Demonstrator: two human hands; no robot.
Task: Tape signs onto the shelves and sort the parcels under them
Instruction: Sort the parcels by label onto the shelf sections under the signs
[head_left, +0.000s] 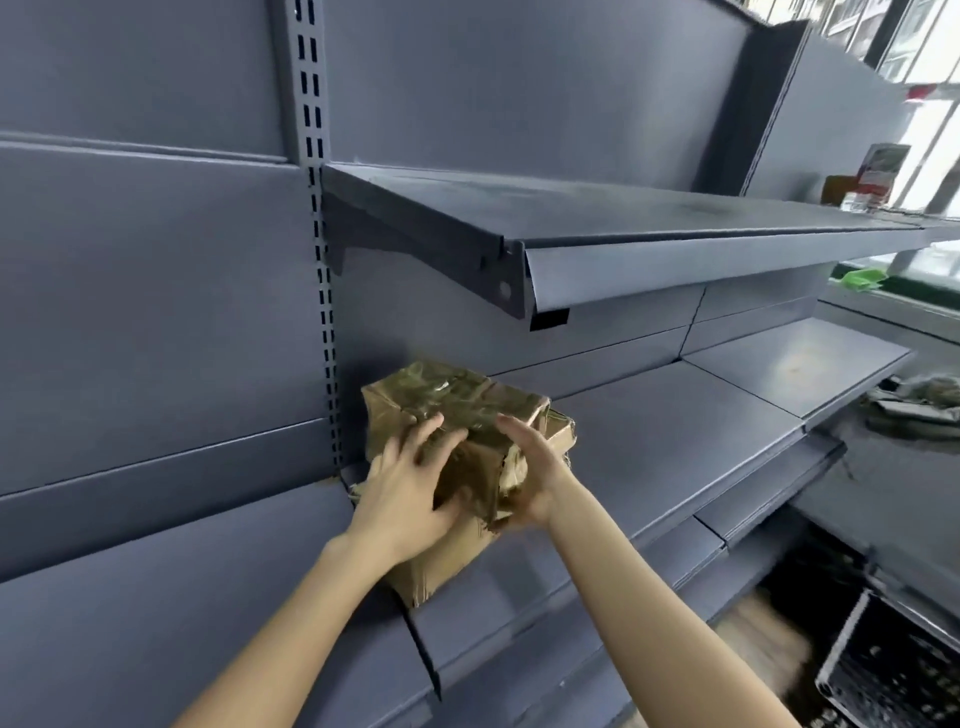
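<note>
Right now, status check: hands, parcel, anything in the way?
Left hand and right hand pressed on the parcel, fingers spread, not curled. Parcel at lower shelf's left end, beside the upright. Upper shelf close overhead; nothing else blocking.

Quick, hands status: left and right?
Left hand: open, fingers spread flat on the parcel.
Right hand: open, palm pressed against the parcel's side.

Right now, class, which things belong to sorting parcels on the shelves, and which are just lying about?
Job: taped cardboard parcel, left hand, right hand, middle shelf beneath it, upper shelf.
Lying about: black basket, printed carton on the far shelf, green item by the window.
</note>
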